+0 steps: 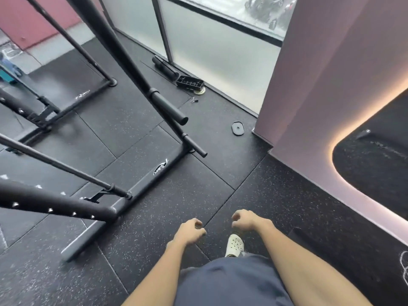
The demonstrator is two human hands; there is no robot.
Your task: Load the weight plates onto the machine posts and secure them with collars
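Left hand (189, 230), right hand (245, 219): fingers loosely curled, apparently empty. Small black flat weight plate (237, 128) lay at 1 o'clock. Next move needed firm rim grip, hole squared to thick black metal post (169, 106) at 11 o'clock.

A black speckled rubber floor (254, 195) is spreading out in seamed tiles, and a white perforated clog (235, 245) is standing on it just beyond a pair of dark blue shorts (231, 281). Along the foot of the frosted glass window (220, 45), a black compartmented tray (189, 81) is lying tilted just beside some black cylinders (164, 67). On the right a pink wall (320, 85) is rising, with a warm light strip (331, 152) glowing along its curved cutout.
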